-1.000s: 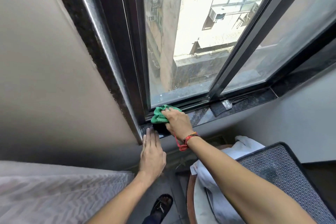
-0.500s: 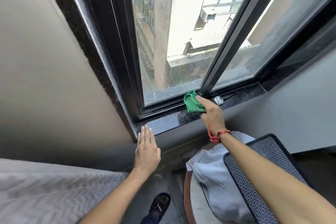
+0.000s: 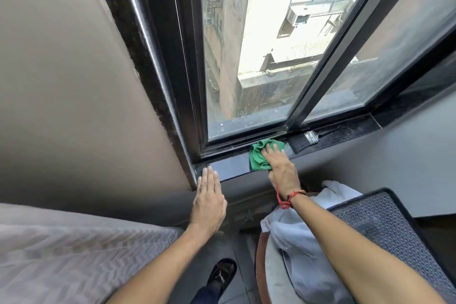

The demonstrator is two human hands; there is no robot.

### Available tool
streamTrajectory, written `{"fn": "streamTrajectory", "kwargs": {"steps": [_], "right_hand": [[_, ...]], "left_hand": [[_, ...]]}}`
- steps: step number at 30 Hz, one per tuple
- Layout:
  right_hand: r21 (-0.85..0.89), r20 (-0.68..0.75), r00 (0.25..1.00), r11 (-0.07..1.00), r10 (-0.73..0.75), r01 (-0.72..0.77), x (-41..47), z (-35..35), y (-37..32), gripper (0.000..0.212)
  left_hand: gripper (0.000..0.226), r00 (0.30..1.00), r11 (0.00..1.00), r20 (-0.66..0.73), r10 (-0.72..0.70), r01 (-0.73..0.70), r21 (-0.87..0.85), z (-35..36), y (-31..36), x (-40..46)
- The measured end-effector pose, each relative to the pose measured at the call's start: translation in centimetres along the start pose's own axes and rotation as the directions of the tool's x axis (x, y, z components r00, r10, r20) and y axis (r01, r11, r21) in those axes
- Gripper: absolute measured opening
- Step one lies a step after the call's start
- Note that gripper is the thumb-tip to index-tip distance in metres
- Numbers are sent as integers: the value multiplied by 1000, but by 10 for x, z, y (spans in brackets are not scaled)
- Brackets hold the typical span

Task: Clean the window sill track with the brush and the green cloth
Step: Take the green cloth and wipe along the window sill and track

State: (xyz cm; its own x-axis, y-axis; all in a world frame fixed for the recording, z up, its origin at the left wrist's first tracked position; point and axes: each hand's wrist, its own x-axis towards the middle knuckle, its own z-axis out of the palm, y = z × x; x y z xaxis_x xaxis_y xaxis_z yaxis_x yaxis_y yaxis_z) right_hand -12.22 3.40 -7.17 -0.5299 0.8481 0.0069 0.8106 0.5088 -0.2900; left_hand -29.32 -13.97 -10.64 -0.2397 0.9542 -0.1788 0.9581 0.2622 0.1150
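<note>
The dark window sill [image 3: 229, 168] runs under a black sliding window, with the track [image 3: 237, 147] just behind it. My right hand [image 3: 280, 168] presses the crumpled green cloth [image 3: 259, 155] flat on the sill near its middle, fingers spread over the cloth. A black-bristled brush [image 3: 304, 141] with a metal band lies on the sill just to the right of the cloth, untouched. My left hand [image 3: 209, 197] rests flat with fingers together, fingertips on the sill's left front edge, holding nothing.
A grey wall [image 3: 74, 81] closes the left side. Below the sill stand a round table with a white cloth [image 3: 296, 242] and a patterned mat [image 3: 385, 224] at the right. Striped fabric [image 3: 61, 254] lies lower left. My sandalled foot [image 3: 220, 276] is on the floor.
My right hand slid the green cloth right from the sill's left corner to near the brush, then came back a little left. My left hand stayed at the left edge.
</note>
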Motion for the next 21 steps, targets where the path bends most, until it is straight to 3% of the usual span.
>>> {"fn": "streamTrajectory", "kwargs": {"steps": [4,6,9,11,13,15,16,19,21], "right_hand": [[18,67,990,992,-126,125,-4,12,-30,83],[61,90,973,977,-211,206,-6,18,-42,86],[171,164,944,950,-288,260,-3,17,-42,85],[431,268,917,888,-295,159,4,3,-31,79],[676,346,895,736,-282,-30,11,-14,-13,73],[768,351,915,620,-200,-159,11,-27,3,65],[765,335,933,615,-129,-190,10,-29,11,60],[548,213,969,806,122,-222,-2,-25,34,55],[402,208,973,898,100,-178,-11,-20,44,56]], "left_hand": [[67,1000,998,-16,4,-5,-64,-13,1,-2],[70,990,977,-136,-33,4,-213,-26,5,-1],[78,951,946,-310,15,-114,-304,-40,21,4],[78,943,939,-307,130,-216,-268,-47,36,14],[71,949,948,-231,216,-261,-183,-48,52,29],[63,965,963,-103,242,-252,-99,-45,60,42],[64,968,967,-52,246,-249,-55,-43,61,46],[67,970,969,-13,244,-243,45,-38,64,51],[65,972,972,-25,233,-231,51,-40,64,51]]}}
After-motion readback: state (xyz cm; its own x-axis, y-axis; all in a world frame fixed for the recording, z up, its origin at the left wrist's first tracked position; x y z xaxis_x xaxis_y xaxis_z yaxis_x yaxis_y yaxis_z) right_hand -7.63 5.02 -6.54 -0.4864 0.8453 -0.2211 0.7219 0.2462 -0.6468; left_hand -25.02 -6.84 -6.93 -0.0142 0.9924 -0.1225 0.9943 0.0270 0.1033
